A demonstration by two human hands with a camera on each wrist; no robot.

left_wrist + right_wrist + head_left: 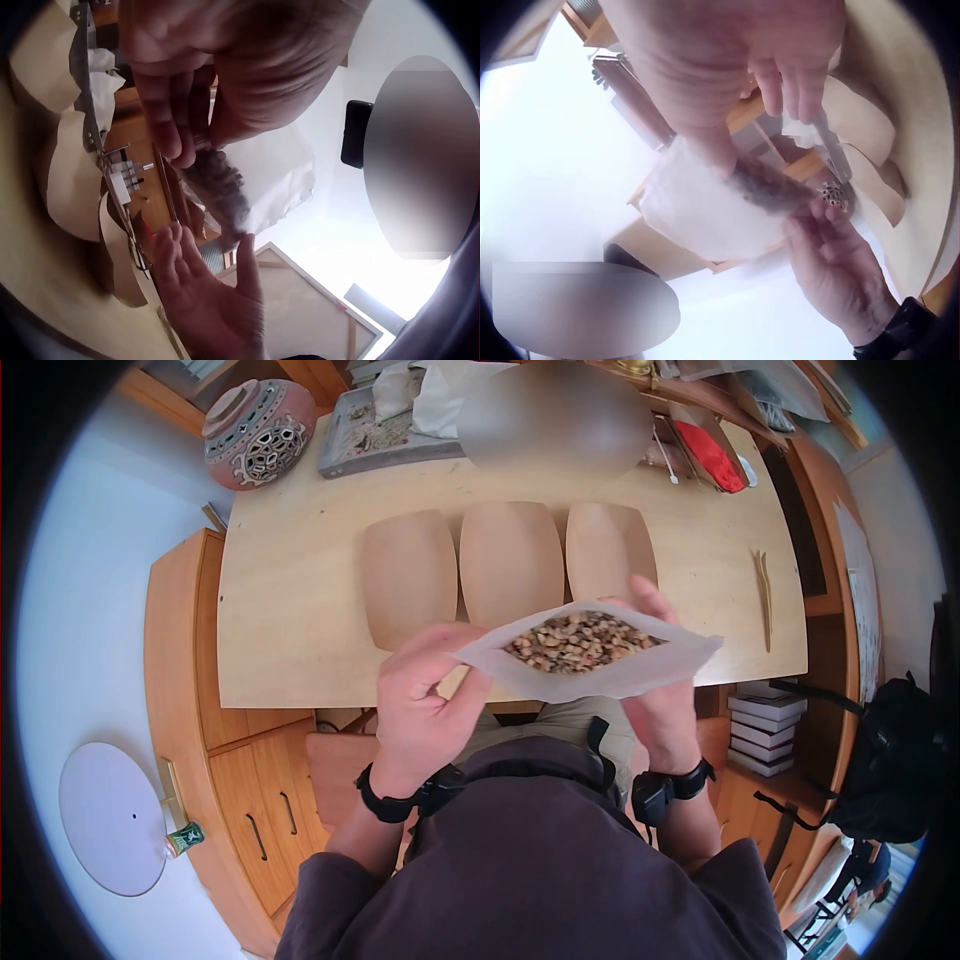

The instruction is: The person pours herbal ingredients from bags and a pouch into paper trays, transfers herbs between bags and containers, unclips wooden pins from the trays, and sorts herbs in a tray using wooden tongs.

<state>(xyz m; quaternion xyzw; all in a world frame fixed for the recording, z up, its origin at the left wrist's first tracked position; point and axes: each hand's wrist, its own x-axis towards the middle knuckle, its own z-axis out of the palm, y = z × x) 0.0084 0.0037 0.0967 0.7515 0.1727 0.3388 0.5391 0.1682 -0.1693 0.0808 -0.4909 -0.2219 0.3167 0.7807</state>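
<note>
A white paper bag point(600, 685), its mouth spread, shows brown and tan chunks point(580, 643) inside. My left hand point(430, 695) pinches the bag's left corner between thumb and fingers. On the other side my right hand point(665, 710) lies against the bag with thumb and fingers spread, the bag between them. In the left wrist view, the right hand point(214, 300) has its fingers extended beside the bag point(277, 176). Beyond the bag three brown paper trays stand in a row: left tray point(410, 575), middle tray point(512, 560), right tray point(610, 545).
A patterned pot point(258, 435) stands at the table's back left, beside a grey tray point(345, 455) with debris and white paper. Wooden tongs point(766, 600) lie at the right; a box with red cloth point(708, 455) is at the back right. A blurred area covers the back centre.
</note>
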